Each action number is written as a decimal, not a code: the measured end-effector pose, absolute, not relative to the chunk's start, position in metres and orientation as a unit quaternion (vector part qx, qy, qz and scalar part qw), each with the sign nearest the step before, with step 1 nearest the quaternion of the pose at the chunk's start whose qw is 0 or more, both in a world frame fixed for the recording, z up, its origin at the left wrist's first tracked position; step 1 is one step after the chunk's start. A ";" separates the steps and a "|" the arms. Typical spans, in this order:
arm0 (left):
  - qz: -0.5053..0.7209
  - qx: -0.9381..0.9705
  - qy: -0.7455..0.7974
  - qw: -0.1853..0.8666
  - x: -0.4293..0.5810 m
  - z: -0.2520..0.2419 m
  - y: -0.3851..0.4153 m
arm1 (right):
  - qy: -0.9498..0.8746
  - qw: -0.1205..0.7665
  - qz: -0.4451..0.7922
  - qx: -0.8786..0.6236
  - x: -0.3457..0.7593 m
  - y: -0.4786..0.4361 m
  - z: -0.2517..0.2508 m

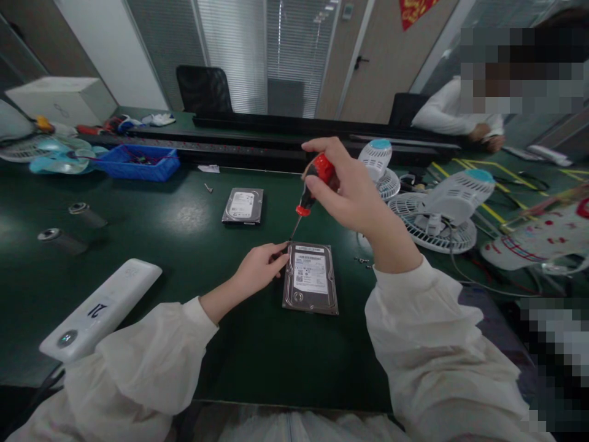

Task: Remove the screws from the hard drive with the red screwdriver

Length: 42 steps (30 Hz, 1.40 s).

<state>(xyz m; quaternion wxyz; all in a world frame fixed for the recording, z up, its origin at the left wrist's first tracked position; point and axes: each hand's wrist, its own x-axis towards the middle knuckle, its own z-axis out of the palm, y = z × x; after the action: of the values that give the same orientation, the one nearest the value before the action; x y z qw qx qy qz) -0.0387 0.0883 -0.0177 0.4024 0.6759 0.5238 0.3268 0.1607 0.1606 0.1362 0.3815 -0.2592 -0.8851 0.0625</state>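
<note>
A hard drive (323, 294) with a white label lies flat on the green table in front of me. My left hand (257, 268) grips its upper left edge, thumb and forefinger bent close to the corner. In my right hand (352, 187) is a red and black screwdriver (307, 197), held by its handle and slanting down to the left. The tip meets that same corner near my left fingertips; whether it sits in a screw is too small to tell. A second hard drive (243, 205) rests farther back. Several small screws (362, 262) lie right of the near drive.
A white power bank (101, 310) and two metal cylinders (85, 215) are on the left. Behind them stands a blue basket (138, 164) holding small parts. White fans (435, 212) with cables crowd the right side. Across the table sits another person (444, 110).
</note>
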 end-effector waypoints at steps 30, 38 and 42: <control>0.326 0.673 0.524 0.408 -0.040 -0.018 0.088 | -0.889 0.352 0.033 -0.290 0.160 0.159 0.137; 0.325 0.674 0.522 0.408 -0.040 -0.018 0.088 | -0.884 0.369 0.071 -0.278 0.160 0.159 0.137; 0.324 0.676 0.519 0.410 -0.040 -0.018 0.088 | -0.883 0.350 0.027 -0.312 0.160 0.159 0.137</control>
<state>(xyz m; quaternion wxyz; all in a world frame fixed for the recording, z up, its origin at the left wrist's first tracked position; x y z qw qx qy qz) -0.0405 0.0879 -0.0176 0.4102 0.6761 0.5193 0.3241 0.1603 0.1589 0.1367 0.3500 -0.3116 -0.8830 0.0266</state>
